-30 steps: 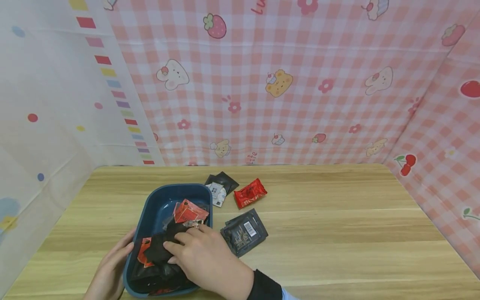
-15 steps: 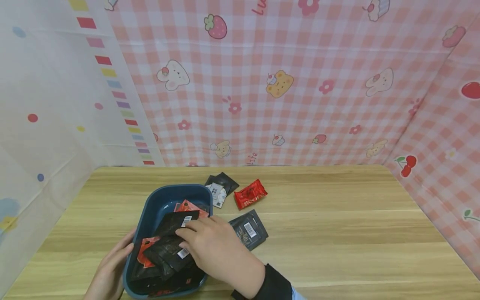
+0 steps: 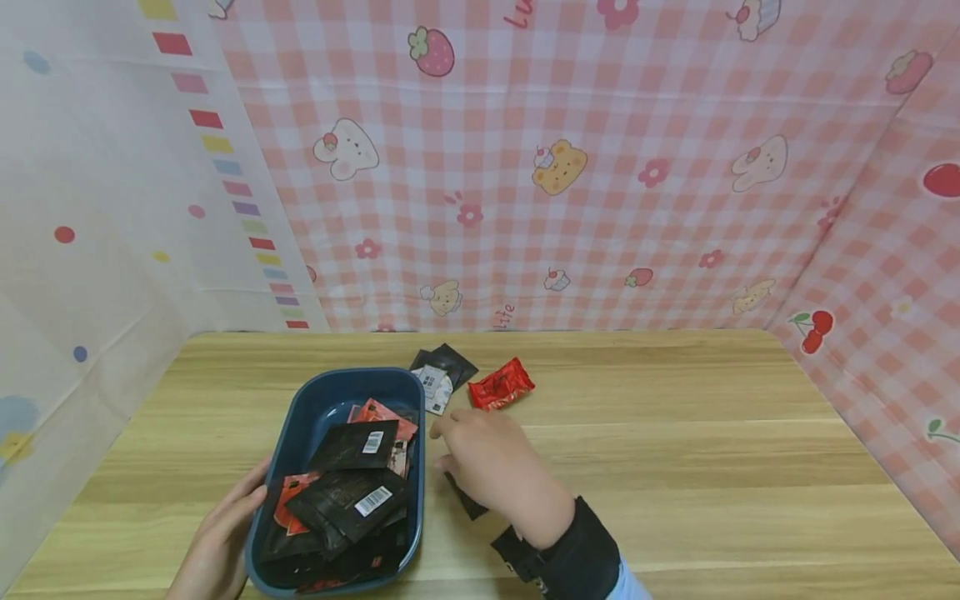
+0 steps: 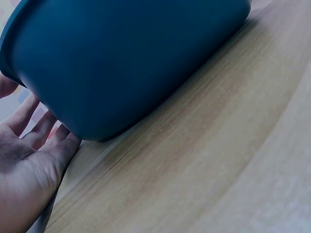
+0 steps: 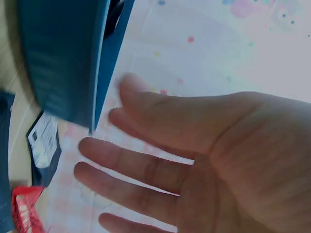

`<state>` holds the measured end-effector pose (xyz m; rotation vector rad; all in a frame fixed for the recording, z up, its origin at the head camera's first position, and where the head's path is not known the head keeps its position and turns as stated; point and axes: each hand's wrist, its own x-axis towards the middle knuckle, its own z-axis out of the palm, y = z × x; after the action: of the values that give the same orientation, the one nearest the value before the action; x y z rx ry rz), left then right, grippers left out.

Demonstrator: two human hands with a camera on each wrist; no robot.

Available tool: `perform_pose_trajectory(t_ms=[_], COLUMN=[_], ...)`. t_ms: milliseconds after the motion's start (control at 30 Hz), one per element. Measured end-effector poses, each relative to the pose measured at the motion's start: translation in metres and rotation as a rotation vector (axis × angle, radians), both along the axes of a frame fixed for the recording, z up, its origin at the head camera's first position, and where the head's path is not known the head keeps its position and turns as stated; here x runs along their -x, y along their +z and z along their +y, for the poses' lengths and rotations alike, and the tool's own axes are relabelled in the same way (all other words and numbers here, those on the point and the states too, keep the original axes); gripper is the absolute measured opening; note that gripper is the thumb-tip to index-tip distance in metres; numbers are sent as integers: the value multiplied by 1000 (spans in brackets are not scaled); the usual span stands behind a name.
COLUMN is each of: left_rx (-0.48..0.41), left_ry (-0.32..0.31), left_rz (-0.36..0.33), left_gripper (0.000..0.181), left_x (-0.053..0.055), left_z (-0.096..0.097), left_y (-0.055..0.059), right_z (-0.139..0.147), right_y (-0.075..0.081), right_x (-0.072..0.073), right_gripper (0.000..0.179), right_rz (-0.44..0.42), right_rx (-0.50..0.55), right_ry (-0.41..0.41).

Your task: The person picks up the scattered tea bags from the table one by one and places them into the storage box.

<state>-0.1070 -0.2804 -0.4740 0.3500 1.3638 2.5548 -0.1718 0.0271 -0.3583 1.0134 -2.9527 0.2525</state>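
Observation:
A dark blue plastic bin stands at the left of the table, filled with black sachets with barcode labels and orange-red sachets. Against the bin's left wall rests my left hand; in the left wrist view its outstretched fingers touch the outside wall below the rim. My right hand hovers just right of the bin, above a black packet it mostly covers. The right wrist view shows that hand with spread fingers and nothing in it.
Behind the bin's right corner lie black packets with a white one on top. Beside them is a red shiny wrapper pack. Another black packet shows near the right cuff. Patterned cloth walls the table's back and sides.
My right hand has let go of the black sachets in the bin and moved right, out over the table packets. The sachets lie flatter in the bin. My left hand stays put.

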Motion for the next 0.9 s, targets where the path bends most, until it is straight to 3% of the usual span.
perform_pose_trajectory(t_ms=[233,533,900], left_rx=[-2,-6,52], left_ry=[7,8,45], left_rz=[3,-13,-29], left_gripper=[49,49,45], left_x=[-1,0,0], left_z=[0,-1,-1], left_y=[-1,-1,-1], right_z=[14,20,22], right_y=[-7,-26,-41], right_x=[15,27,35], right_gripper=[41,59,57], right_rz=[-168,-222,-265], right_rx=[-29,-19,-40], right_ry=[-53,-140,-189])
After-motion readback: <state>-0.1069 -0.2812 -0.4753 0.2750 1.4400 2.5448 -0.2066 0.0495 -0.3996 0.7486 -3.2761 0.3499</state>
